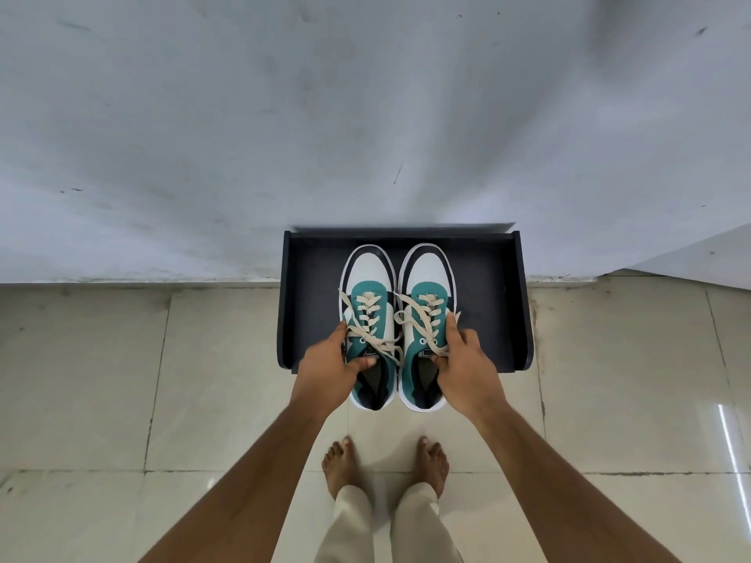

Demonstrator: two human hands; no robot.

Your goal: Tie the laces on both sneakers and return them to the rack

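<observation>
- At the centre of the frame I saw the left sneaker (367, 319) and the right sneaker (426, 319) side by side, almost touching, toes pointing toward the top of the frame; both had smooth white toe panels, teal mid-panels, dark trim and flat cream laces (376, 331)
- The rack (495, 302) was a flat, dark, matte tray with low raised side walls, set against a pale scuffed wall (244, 136); the toes of both sneakers lay over it while the heels stuck out past its lower edge over the glossy beige floor tiles (203, 379)
- The left hand (331, 363) gripped the left sneaker by its outer side, fingers curled round the edge, thumb over the collar; the right hand (463, 367) held the right sneaker likewise, fingers up along the outer side, thumb at the tongue
- I could not tell whether the soles touched the rack; the lace knots were hard to make out, with loose ends trailing across both tongues; the tongue labels were too small to read
- At the bottom centre, bare feet (386, 465) and pale trouser legs were cut off by the frame edge
</observation>
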